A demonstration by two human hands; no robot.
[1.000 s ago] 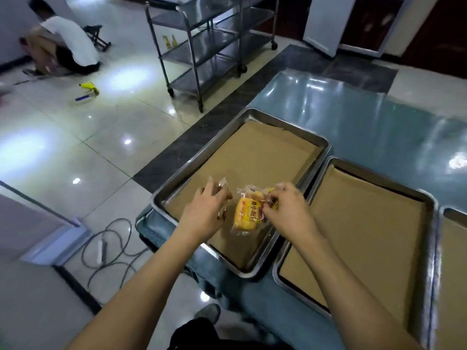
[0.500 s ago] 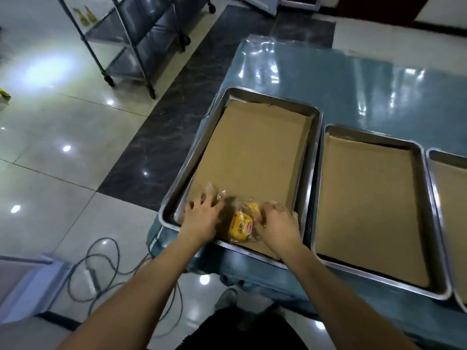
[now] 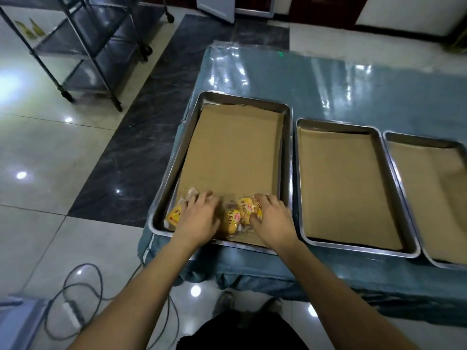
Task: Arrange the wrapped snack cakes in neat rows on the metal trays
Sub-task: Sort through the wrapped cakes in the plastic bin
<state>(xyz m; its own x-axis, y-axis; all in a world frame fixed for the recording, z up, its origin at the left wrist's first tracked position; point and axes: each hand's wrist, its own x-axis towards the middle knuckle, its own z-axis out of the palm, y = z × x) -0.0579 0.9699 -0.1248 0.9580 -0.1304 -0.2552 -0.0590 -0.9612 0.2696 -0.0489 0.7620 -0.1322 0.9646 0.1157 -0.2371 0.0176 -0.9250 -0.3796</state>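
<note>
Three yellow wrapped snack cakes lie along the near edge of the left metal tray (image 3: 174,157), which is lined with brown paper. My left hand (image 3: 198,217) rests flat, fingers spread, between the left cake (image 3: 174,214) and the middle cake (image 3: 231,221), covering part of a wrapper. My right hand (image 3: 271,218) holds the right cake (image 3: 246,209), fingers over its far end and thumb at its near side. The middle and right cakes touch each other.
Two more paper-lined metal trays, the middle one (image 3: 298,173) and the right one (image 3: 394,157), sit to the right on the blue plastic-covered table (image 3: 328,79). A metal shelf trolley (image 3: 96,46) stands on the tiled floor at the far left. A cable (image 3: 83,294) loops on the floor.
Both hands have lowered the cakes onto the near end of the left tray and spread them sideways. The camera has tilted down and swung right, bringing the third tray into sight.
</note>
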